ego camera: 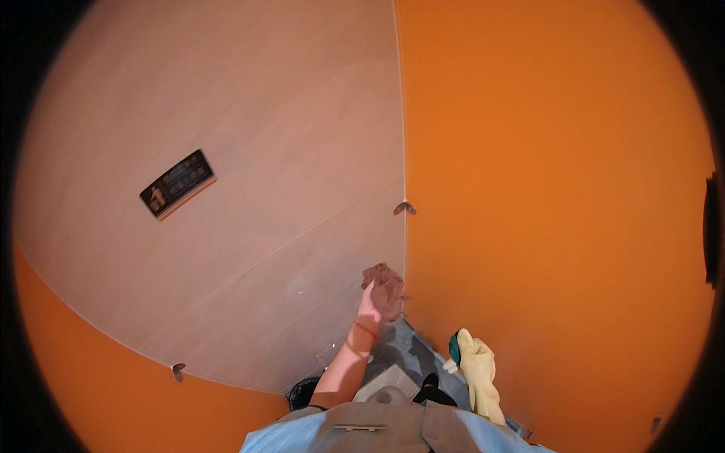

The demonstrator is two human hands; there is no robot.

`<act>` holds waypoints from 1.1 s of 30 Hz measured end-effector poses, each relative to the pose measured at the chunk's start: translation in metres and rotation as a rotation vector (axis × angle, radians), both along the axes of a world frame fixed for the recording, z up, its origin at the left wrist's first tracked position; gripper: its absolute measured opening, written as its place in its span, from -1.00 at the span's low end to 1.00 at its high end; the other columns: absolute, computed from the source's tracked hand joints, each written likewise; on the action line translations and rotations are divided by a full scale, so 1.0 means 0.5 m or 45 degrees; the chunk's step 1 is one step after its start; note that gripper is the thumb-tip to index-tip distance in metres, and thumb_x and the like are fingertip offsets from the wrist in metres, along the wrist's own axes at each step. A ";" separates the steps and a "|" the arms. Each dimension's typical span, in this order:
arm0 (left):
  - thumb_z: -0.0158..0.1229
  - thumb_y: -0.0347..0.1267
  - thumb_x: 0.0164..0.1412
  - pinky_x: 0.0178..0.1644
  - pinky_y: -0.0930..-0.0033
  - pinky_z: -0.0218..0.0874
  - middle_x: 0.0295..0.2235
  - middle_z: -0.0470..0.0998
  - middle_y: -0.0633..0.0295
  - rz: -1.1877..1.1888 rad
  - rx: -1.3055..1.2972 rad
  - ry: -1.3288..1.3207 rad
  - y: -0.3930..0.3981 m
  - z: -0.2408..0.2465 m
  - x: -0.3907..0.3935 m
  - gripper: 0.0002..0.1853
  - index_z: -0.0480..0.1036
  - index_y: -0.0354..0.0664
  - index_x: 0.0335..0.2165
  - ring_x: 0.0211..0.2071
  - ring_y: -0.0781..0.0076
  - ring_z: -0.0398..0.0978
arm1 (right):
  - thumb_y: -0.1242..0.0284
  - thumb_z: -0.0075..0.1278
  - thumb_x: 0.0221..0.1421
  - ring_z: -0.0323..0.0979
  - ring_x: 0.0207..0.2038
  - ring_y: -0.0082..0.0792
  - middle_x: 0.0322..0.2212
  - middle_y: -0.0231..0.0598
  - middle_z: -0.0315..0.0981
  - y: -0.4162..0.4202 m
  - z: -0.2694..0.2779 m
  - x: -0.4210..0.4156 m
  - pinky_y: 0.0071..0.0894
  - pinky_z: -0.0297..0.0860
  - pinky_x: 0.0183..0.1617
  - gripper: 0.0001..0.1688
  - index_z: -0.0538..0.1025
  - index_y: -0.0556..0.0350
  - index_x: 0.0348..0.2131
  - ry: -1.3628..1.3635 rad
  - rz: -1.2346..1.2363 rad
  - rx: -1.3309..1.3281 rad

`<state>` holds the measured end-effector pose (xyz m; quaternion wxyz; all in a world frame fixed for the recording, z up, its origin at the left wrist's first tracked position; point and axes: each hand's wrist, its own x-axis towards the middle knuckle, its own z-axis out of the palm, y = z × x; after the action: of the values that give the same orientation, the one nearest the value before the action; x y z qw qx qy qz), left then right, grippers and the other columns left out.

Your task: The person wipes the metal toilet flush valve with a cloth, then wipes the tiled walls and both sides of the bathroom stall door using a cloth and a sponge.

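Note:
My bare left hand point(369, 303) holds a crumpled brown cloth point(387, 293) against the lower part of the tiled wall point(272, 215), close to the corner with the orange panel point(538, 170). My right hand point(476, 357) wears a cream rubber glove. Its fingers are curled around a dark green pad point(454, 347), in front of the lower orange panel. The pad is partly hidden by the glove.
A dark sign point(178, 184) with a figure and writing is on the tiled wall. Metal brackets point(404, 208) join wall and panel. Below are a wet grey floor point(405, 345), a squat toilet point(391, 380) and a black bin point(303, 392). A dark fixture point(710, 229) is at the far right.

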<state>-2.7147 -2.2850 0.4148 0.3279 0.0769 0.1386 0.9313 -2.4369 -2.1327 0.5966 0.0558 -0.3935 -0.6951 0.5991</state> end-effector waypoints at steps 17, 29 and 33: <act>0.38 -0.26 0.13 -0.07 0.15 0.41 -0.13 0.56 0.17 0.779 -0.989 -0.633 0.271 0.016 -0.307 -0.49 0.47 -0.29 -0.01 -0.16 0.26 0.54 | 0.09 0.07 0.25 0.49 -0.63 -0.37 -0.65 -0.07 0.56 0.211 -0.011 -0.231 -0.40 0.43 -0.46 -0.45 0.52 0.30 -0.47 -0.011 0.405 -0.254; 0.35 -0.32 0.11 -0.06 0.33 0.33 -0.18 0.55 0.22 1.170 -0.855 -0.241 0.299 0.088 -0.348 -0.58 0.50 -0.26 -0.07 -0.14 0.38 0.48 | 0.09 0.04 0.27 0.44 -0.64 -0.37 -0.69 -0.14 0.51 0.208 -0.060 -0.288 -0.39 0.39 -0.48 -0.44 0.50 0.24 -0.52 -0.159 0.640 -0.065; 0.36 -0.33 0.10 -0.11 0.21 0.39 -0.21 0.57 0.21 0.937 -0.458 -0.533 0.250 -0.054 -0.212 -0.59 0.48 -0.24 -0.09 -0.18 0.30 0.50 | 0.05 0.02 0.28 0.44 -0.65 -0.39 -0.66 -0.16 0.52 0.198 -0.064 -0.234 -0.38 0.39 -0.51 -0.43 0.54 0.25 -0.47 0.101 0.744 -0.172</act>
<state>-2.8204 -2.1599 0.3877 0.0045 -0.2254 0.2468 0.9425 -2.5539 -2.0337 0.5644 -0.1182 -0.1562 -0.7346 0.6496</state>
